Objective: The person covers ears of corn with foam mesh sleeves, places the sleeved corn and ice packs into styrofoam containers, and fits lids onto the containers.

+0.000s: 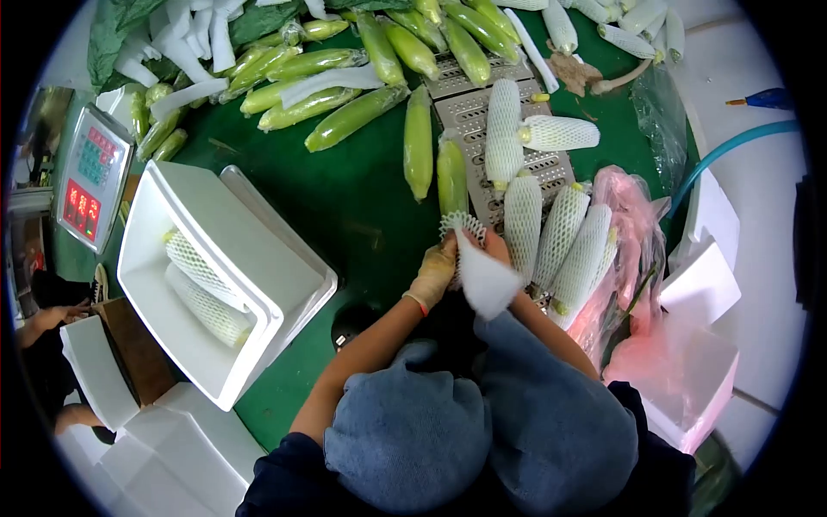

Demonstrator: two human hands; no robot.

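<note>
- My left hand (433,274) wears a thin pale glove with a red band at the wrist; its fingers are curled tight on the rim of a white foam net sleeve (479,269).
- My right hand (495,248) is mostly hidden behind that sleeve; I cannot tell how its fingers are set, though it sits against the sleeve's far side.
- Both forearms come up from the bottom edge and meet over the green table (345,198), bare below dark sleeves.
- The sleeve's stretched mouth is at the lower tip of one green corn ear (451,177), which stands lengthwise just above my hands.
- Right of my hands lie three netted ears (560,237) side by side, touching, on a pink plastic bag (637,224).
- Two more netted ears (525,133) rest on a perforated metal tray (469,108), one crossing the other.
- The white foam box (215,258) to my left is rectangular, smooth-walled, tilted, and holds two netted ears in its bottom.
- A heap of bare green ears, too many and too overlapped to count surely, spreads across the top of the table.
- A digital scale (90,177) with red digits stands beside the box.
- The netting is soft, diamond-meshed foam; the husks are glossy and ribbed.
</note>
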